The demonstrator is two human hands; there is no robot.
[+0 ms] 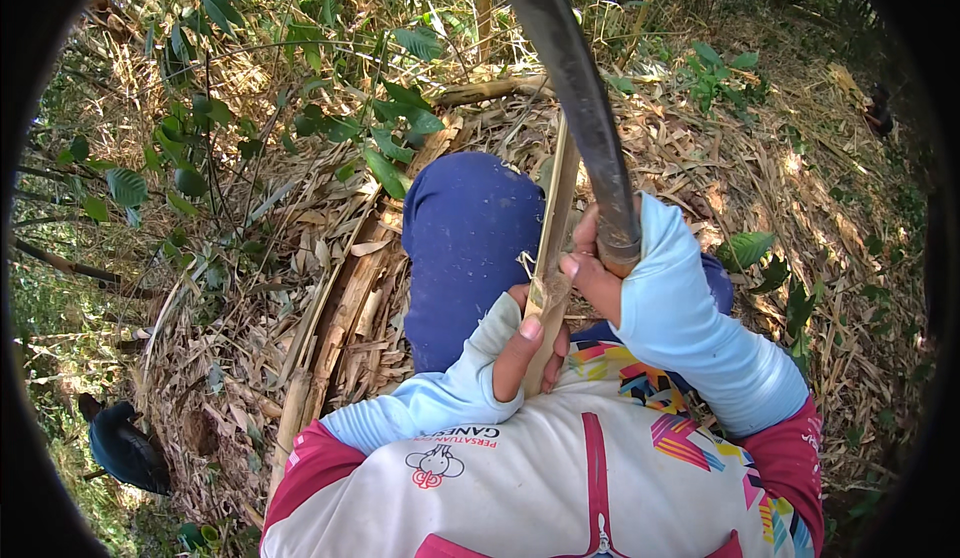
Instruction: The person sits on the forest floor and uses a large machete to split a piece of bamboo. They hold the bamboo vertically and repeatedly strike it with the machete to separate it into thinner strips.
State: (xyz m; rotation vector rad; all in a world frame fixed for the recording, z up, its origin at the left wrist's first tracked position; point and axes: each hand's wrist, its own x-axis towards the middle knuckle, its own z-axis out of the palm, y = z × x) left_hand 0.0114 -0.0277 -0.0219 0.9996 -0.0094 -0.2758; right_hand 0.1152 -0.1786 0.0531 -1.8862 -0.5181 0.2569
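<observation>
"So, what's far left?"
"Some dark thing (128, 448), maybe a bag, but it's too blurry to tell."
"And next?"
"Dry leaves (225, 343), with split wood (345, 303) on them. Then a blue knee (470, 243)."
"What's the left hand (510, 368) doing?"
"It's wrapped around the low end of a long, thin wood strip (558, 198) that points up past the knee."
"And the right hand (600, 286)?"
"It's closed around a big curved knife (588, 98), right beside the strip."
</observation>
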